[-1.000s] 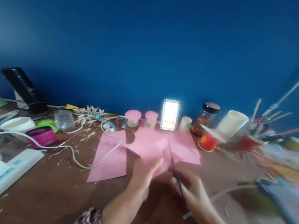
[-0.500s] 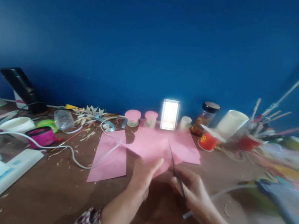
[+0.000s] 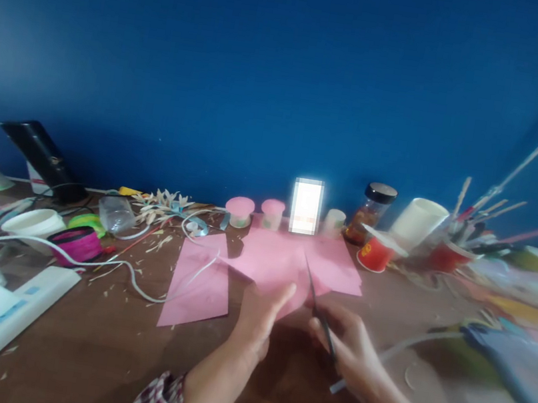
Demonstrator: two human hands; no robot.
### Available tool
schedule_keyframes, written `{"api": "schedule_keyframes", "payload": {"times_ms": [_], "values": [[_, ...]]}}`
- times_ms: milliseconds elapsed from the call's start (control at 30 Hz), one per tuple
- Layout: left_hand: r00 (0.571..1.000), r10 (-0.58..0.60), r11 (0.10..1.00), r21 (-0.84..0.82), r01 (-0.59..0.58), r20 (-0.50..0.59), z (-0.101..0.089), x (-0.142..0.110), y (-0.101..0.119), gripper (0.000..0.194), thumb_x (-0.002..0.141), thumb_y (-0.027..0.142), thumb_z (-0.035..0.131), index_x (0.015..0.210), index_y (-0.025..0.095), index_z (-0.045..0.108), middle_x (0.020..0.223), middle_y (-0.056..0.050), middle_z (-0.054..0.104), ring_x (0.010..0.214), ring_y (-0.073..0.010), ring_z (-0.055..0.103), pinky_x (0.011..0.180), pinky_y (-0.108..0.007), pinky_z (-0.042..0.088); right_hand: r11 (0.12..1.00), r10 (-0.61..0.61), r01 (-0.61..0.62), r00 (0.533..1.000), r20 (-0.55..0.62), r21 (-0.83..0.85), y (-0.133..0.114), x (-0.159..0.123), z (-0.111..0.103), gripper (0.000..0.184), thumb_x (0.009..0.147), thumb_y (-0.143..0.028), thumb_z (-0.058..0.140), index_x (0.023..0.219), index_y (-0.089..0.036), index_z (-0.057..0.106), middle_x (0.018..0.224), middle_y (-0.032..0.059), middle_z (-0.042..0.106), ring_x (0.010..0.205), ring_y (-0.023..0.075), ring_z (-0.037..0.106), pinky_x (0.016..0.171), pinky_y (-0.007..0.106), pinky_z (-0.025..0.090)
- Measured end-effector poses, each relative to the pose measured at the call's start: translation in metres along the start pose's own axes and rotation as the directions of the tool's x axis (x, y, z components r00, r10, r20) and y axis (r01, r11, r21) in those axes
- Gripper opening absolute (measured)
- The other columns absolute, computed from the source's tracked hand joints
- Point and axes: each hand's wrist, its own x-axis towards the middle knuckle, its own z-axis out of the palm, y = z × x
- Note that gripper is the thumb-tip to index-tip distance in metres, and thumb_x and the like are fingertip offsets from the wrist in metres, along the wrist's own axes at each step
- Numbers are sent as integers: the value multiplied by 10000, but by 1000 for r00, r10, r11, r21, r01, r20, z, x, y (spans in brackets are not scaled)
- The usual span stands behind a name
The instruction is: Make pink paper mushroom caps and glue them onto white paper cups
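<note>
My left hand grips a pink paper sheet by its near edge, thumb on top and fingers underneath. The sheet is raised and slightly bent. In my right hand is a slim dark tool with a thin, blade-like tip at the sheet's right part; whether it is a knife or scissors I cannot make out. Behind the held sheet lies more pink paper on the brown table. A separate pink piece rests flat to the left of my left hand.
Pink-topped small cups, a dark-lidded jar and a red cup line the back by the blue wall. A white power strip and cable lie left. Brushes stand in a cup at right, near blurred clutter.
</note>
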Motion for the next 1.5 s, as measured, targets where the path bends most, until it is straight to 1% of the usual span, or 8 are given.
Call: {"api": "schedule_keyframes", "payload": {"times_ms": [100, 233, 333, 433, 700, 867, 1233, 1500], "values": [[999, -4, 998, 66, 1, 38, 0, -1, 2, 459, 567, 282, 806, 950, 85, 649, 902, -118, 699, 890, -277, 647, 806, -407, 503, 1000, 5, -5, 1000, 0, 0, 0, 0, 0, 434, 820, -433, 583, 1081, -86, 587, 671, 10, 552, 578, 117, 471, 534, 241, 388], [999, -11, 999, 38, 9, 50, 0, -2, 5, 449, 556, 264, 812, 931, 76, 653, 888, -122, 702, 878, -279, 654, 804, -402, 504, 1000, 6, -6, 1000, 3, -14, -2, 0, -1, 396, 810, -423, 598, 1020, -88, 596, 650, 2, 538, 569, 111, 461, 526, 233, 379], [999, -22, 999, 37, 21, 26, 1, -1, 6, 458, 542, 249, 820, 932, 82, 646, 904, -124, 704, 887, -274, 655, 814, -397, 501, 1000, -4, 4, 1000, -2, -28, -2, -1, -1, 379, 797, -408, 616, 1005, -92, 601, 648, 0, 538, 573, 111, 460, 523, 227, 378], [999, -17, 998, 66, 15, 30, 0, 0, 7, 452, 545, 253, 818, 933, 100, 643, 949, -121, 701, 918, -270, 648, 832, -393, 496, 999, -5, 5, 1000, -2, -35, -2, -1, -2, 397, 793, -407, 619, 1033, -91, 602, 666, 7, 552, 577, 113, 466, 520, 225, 379], [991, -12, 993, 117, -4, 133, -3, 1, 12, 432, 584, 290, 790, 942, 79, 672, 995, -158, 693, 964, -294, 631, 861, -413, 478, 996, -5, 6, 1000, 17, -84, -2, 2, -7, 458, 796, -443, 600, 1074, -79, 605, 711, 35, 577, 586, 126, 486, 531, 241, 397], [990, -39, 988, 156, 17, 134, -4, 4, 12, 439, 601, 286, 777, 973, 77, 674, 1019, -164, 688, 978, -307, 625, 872, -421, 470, 995, -18, 21, 999, 34, -101, 0, 1, -8, 453, 810, -439, 585, 1088, -81, 599, 751, 54, 598, 598, 129, 486, 539, 248, 394], [985, -55, 993, 112, 37, 163, -5, 5, 9, 436, 585, 276, 787, 961, 80, 684, 1006, -158, 693, 954, -282, 632, 843, -380, 481, 1000, 6, -6, 999, 42, -3, 2, 1, -5, 420, 801, -411, 610, 1071, -91, 574, 706, 12, 545, 587, 118, 476, 535, 238, 383], [982, -65, 991, 128, 42, 175, -4, 2, 10, 443, 598, 266, 779, 982, 69, 677, 1016, -160, 691, 958, -277, 629, 829, -361, 487, 999, -27, 28, 999, 42, -23, -3, 0, -6, 323, 808, -410, 599, 938, -115, 576, 675, -5, 511, 580, 113, 464, 529, 232, 379]]}}
